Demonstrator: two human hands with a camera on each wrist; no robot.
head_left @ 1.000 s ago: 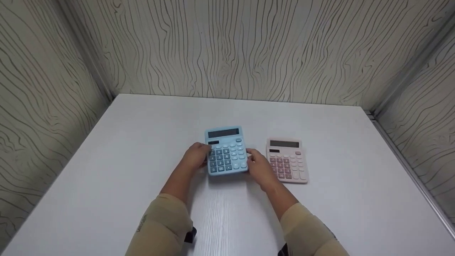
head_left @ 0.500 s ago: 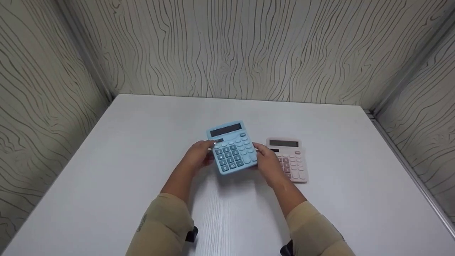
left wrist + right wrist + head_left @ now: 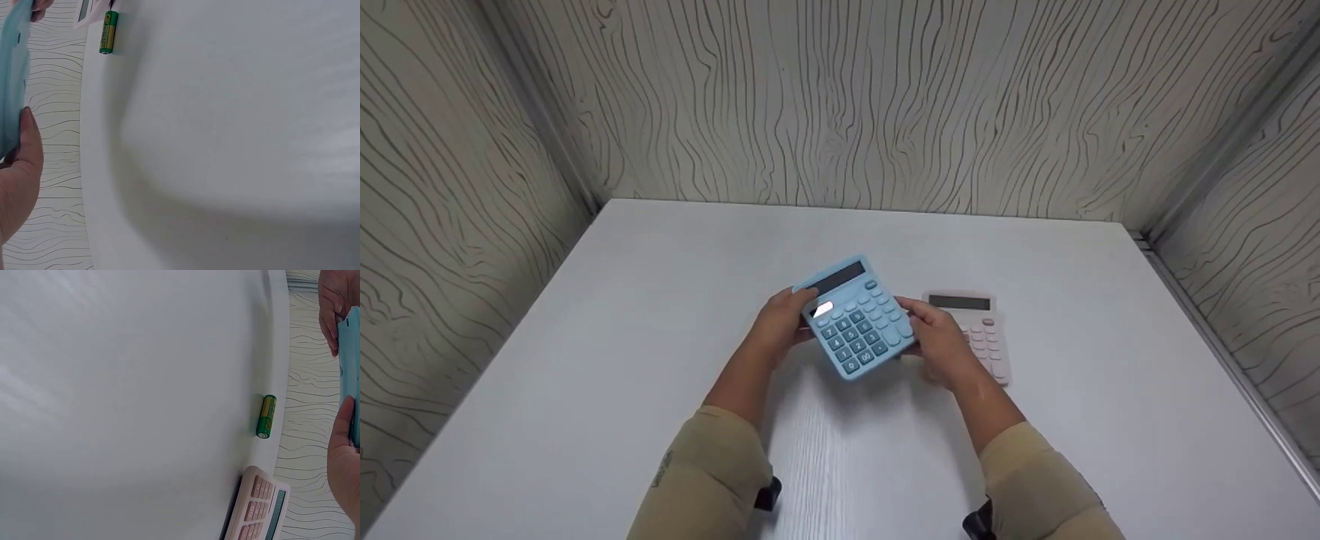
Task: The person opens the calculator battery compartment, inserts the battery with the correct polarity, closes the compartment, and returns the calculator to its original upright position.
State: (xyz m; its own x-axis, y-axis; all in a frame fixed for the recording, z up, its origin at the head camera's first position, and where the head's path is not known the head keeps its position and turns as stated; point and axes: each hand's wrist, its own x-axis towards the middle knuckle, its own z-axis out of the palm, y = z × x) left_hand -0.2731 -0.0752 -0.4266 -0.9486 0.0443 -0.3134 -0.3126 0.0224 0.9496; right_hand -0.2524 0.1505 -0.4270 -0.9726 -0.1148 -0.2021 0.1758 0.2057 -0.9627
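Both hands hold a blue calculator (image 3: 859,319) above the table, its keys facing up and its body turned counter-clockwise. My left hand (image 3: 775,322) grips its left edge, thumb on top beside the dark display. At the lower right edge, my right hand (image 3: 945,343) pinches it. In the left wrist view the blue calculator (image 3: 12,73) appears edge-on with the left hand (image 3: 22,174) at its end. The right wrist view shows the right hand (image 3: 344,464) on the calculator (image 3: 349,365). A pink calculator (image 3: 986,337) lies on the table, partly hidden behind the right hand.
A green battery (image 3: 266,416) lies on the white table (image 3: 660,300) near the pink calculator (image 3: 259,506); the left wrist view shows the battery (image 3: 108,32) too. Wood-patterned panels (image 3: 840,105) stand behind and at both sides of the table.
The blue calculator has turned further counter-clockwise and shifted slightly right in both hands. My right hand has moved right, covering more of the pink calculator. The left thumb now lies nearer the display.
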